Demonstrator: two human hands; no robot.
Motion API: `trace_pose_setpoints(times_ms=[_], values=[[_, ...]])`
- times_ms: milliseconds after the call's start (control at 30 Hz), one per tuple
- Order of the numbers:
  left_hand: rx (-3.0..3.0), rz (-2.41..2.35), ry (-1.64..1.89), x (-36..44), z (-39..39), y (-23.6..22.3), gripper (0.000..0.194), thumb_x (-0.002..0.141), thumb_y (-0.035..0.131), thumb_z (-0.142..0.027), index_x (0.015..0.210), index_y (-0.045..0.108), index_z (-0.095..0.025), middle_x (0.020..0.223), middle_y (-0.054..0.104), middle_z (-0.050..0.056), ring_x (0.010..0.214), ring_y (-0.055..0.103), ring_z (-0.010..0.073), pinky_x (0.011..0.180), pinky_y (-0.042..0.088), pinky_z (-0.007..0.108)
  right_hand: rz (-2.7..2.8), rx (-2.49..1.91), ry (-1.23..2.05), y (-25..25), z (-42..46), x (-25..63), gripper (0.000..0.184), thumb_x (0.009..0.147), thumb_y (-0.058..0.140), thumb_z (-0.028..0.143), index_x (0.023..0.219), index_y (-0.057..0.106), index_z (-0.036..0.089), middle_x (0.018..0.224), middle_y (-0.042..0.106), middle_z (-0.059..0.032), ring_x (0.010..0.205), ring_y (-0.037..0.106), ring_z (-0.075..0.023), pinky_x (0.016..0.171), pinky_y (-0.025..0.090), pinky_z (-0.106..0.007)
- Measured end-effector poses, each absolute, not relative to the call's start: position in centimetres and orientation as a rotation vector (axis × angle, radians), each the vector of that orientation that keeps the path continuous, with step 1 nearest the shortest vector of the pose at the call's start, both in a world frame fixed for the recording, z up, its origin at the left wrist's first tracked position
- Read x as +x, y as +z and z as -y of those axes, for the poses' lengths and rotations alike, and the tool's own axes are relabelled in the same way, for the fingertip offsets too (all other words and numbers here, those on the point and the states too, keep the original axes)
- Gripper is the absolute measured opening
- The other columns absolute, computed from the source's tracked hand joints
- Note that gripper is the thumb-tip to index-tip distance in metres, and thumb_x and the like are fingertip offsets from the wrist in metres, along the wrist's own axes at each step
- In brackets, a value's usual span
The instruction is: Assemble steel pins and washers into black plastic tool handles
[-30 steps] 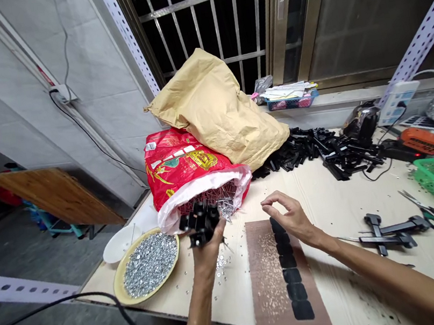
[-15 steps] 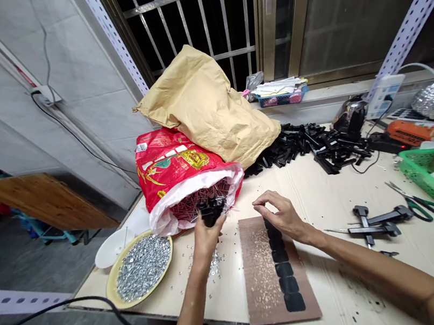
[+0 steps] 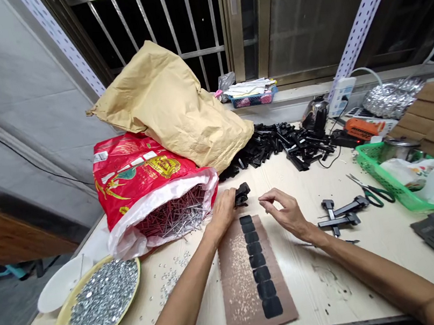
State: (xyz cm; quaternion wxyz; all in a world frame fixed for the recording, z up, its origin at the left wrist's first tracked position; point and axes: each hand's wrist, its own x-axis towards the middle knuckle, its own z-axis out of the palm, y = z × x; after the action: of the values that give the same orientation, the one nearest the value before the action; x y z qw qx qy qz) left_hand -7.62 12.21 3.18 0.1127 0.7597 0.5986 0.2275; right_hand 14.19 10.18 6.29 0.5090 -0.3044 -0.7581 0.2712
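My left hand (image 3: 223,213) is closed around a small bunch of black plastic pieces (image 3: 242,194), held just above the top end of a brown board (image 3: 239,284). A row of several black pads (image 3: 259,265) runs down that board. My right hand (image 3: 287,211) hovers just right of the board's top with its fingers curled in a pinch; I cannot make out anything between them.
A red bag of nails (image 3: 157,198) lies open at the left, a tan sack (image 3: 172,109) behind it. A yellow plate of small metal parts (image 3: 99,305) sits front left. A black parts pile (image 3: 283,144), scissors (image 3: 370,193), a green basket (image 3: 411,182) and assembled black pieces (image 3: 341,213) lie right.
My left hand has carried the black pieces from the bag's mouth rightward to the top of the board. The view has swung right and closer. My right hand stays in its pinch.
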Motion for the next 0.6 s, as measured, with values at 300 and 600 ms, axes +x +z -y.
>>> trace_pose_setpoints(times_ms=[300, 600], values=[[2.333, -1.802, 0.453, -5.3, -14.2, 2.5, 0.066, 0.078, 0.062, -0.024, 0.135, 0.032, -0.010, 0.113, 0.054, 0.017, 0.106, 0.049, 0.0285, 0.092, 0.039, 0.043, 1.749, -0.914, 0.714, 6.1, -10.4, 18.3, 0.013, 0.087, 0.055, 0.028, 0.091, 0.063, 0.020, 0.083, 0.061, -0.0047, 0.072, 0.058, -0.0159, 0.064, 0.049, -0.030], [2.662, -1.513, 0.756, -0.6, -4.6, 8.7, 0.070, 0.081, 0.058, -0.020, 0.143, 0.026, -0.027, 0.145, 0.032, 0.014, 0.137, 0.018, 0.0336, 0.108, 0.022, 0.056, 1.504, -0.901, 2.006, 5.3, -10.6, 14.8, 0.038, 0.086, 0.051, 0.049, 0.080, 0.066, 0.015, 0.068, 0.062, -0.0056, 0.054, 0.059, -0.0126, 0.046, 0.048, -0.025]])
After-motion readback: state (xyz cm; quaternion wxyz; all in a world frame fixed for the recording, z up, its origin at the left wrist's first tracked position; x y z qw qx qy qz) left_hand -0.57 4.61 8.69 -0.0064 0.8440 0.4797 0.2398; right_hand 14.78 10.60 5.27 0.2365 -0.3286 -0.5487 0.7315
